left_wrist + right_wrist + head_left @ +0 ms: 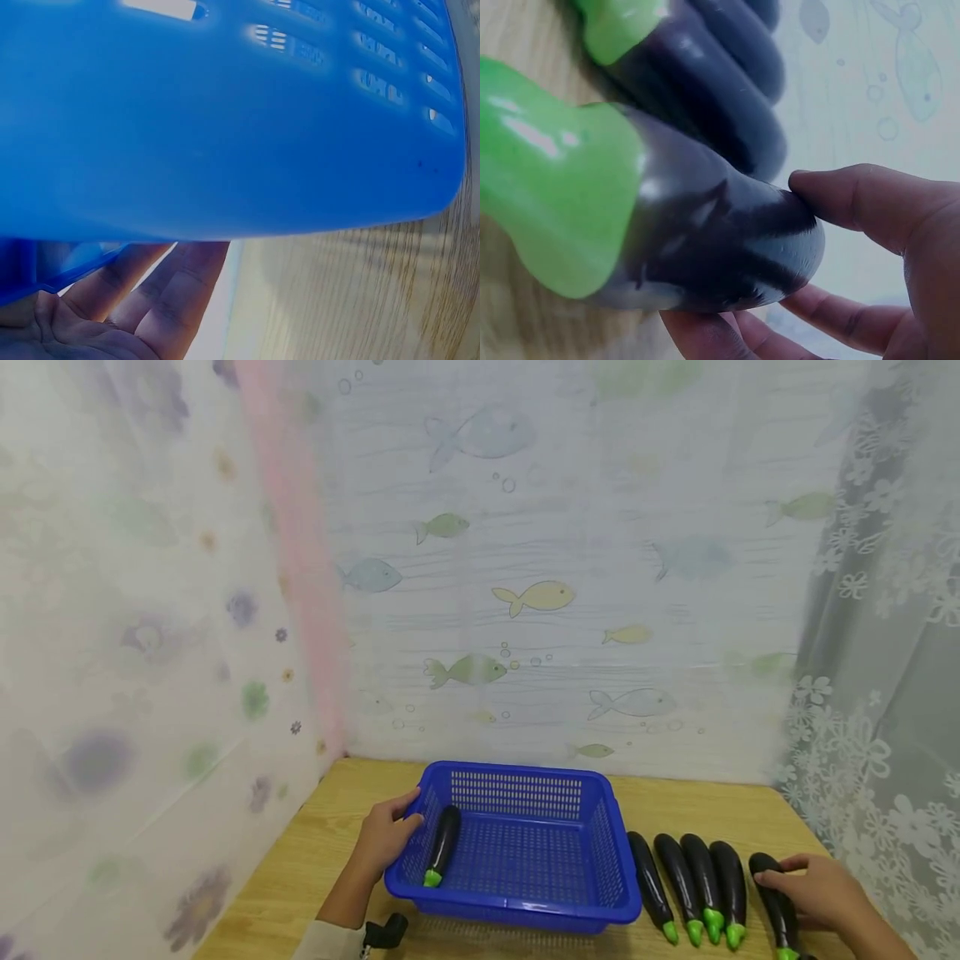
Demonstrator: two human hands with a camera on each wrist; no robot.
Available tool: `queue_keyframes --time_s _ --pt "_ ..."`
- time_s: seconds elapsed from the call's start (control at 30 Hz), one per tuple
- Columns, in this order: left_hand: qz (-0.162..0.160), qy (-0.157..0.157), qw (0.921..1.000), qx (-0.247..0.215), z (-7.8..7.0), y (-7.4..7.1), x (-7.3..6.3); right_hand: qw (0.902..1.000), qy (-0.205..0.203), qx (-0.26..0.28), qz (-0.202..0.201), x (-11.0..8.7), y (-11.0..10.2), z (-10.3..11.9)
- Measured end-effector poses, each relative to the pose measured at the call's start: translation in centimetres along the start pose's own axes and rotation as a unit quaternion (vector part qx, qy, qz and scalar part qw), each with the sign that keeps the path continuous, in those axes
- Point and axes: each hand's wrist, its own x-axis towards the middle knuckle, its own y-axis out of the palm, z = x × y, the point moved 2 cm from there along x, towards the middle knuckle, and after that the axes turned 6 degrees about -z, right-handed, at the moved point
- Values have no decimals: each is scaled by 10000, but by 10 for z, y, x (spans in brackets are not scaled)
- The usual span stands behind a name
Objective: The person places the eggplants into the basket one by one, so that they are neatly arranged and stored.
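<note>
A blue plastic basket (517,913) with slotted walls stands on the table. My left hand (386,835) holds its left rim, thumb over the top; in the left wrist view, the fingers (176,307) extend under the rim beside the basket wall (187,150). One dark eggplant (446,843) with a green stem end lies inside, along the left wall. At the right, my right hand (821,889) grips another eggplant (776,906) between thumb and fingers. The right wrist view shows this eggplant (705,232) up close, green end away from the hand (885,255).
Several eggplants (697,872) lie side by side between the basket and my right hand, green ends toward me. Below them is a wooden table (300,868). A fish-patterned curtain (562,693) hangs behind it. A small black object (386,932) is near my left wrist.
</note>
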Motion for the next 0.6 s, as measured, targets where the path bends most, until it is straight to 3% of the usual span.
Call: queue_keyframes --time_s 0.4,0.6 --pt "-38 -60 9999 131 -3 -1 4 9985 -496 176 -149 -12 -11 32" --pt "1 -87 9998 178 1 0 2 9974 -534 465 -148 -18 -8 46"
